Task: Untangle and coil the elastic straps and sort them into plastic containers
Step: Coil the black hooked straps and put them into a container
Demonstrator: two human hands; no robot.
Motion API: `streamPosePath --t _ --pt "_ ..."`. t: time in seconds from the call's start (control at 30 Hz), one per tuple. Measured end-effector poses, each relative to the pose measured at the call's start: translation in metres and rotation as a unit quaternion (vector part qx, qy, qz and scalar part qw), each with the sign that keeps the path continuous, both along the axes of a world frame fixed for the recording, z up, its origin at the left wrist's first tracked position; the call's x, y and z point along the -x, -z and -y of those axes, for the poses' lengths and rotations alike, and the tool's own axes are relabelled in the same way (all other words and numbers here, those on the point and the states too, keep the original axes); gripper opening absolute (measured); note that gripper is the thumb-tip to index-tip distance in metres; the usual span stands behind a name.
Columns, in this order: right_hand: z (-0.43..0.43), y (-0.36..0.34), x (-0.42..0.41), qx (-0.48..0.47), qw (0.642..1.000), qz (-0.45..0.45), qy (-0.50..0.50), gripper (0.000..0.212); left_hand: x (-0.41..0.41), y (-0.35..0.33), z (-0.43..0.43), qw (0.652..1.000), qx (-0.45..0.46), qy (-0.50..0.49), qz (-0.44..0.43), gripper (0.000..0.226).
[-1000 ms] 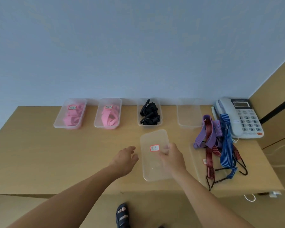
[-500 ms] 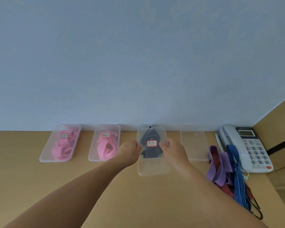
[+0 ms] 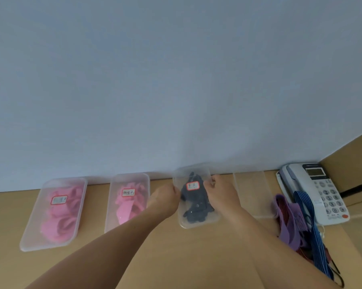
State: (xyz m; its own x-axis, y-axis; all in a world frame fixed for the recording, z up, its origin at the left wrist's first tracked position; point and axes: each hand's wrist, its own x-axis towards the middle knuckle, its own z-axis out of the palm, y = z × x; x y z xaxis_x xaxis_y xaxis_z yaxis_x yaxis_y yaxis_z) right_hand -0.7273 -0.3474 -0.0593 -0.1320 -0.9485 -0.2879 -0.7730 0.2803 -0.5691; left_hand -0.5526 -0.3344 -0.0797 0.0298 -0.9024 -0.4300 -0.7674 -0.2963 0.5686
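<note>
A white phone (image 3: 317, 192) sits at the right of the frame on the tan table (image 3: 175, 257), under a plain blue wall (image 3: 175, 80). In front of the phone lies a messy pile of loose straps (image 3: 296, 226) in purple, blue and red with black; I cannot count them, and one blue strap lies over the phone. Four clear boxes stand in a row along the wall. The far left box (image 3: 29, 236) and the next box (image 3: 111, 217) each hold pink straps under a lid with a small label. The third box (image 3: 198, 223), in the middle of the frame, holds black straps (image 3: 194, 207). The fourth box (image 3: 251, 192), to its right, looks empty. A clear lid (image 3: 196, 172) with a label lies over the third box. The left hand (image 3: 165, 197) grips the lid's left edge with curled fingers. The right hand (image 3: 219, 190) grips its right edge, thumb on top. The two arms hide part of the table, and the left arm covers a corner of the second pink box.
</note>
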Motion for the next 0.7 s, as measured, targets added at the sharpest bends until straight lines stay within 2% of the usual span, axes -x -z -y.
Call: streamPosePath --t 0.27,0.47,0.7 --pt "0.007 0.012 0.008 -0.009 0.998 -0.068 0.007 0.023 0.001 0.012 0.009 0.994 -0.037 -0.047 -0.092 0.021" --pt "0.013 0.018 0.016 0.004 0.995 -0.096 0.006 0.016 0.001 0.014 0.013 0.967 -0.109 -0.126 -0.195 0.012" --pt "0.024 0.027 0.02 -0.011 0.998 -0.054 0.004 0.009 0.003 0.006 0.02 0.965 -0.135 -0.125 -0.189 0.015"
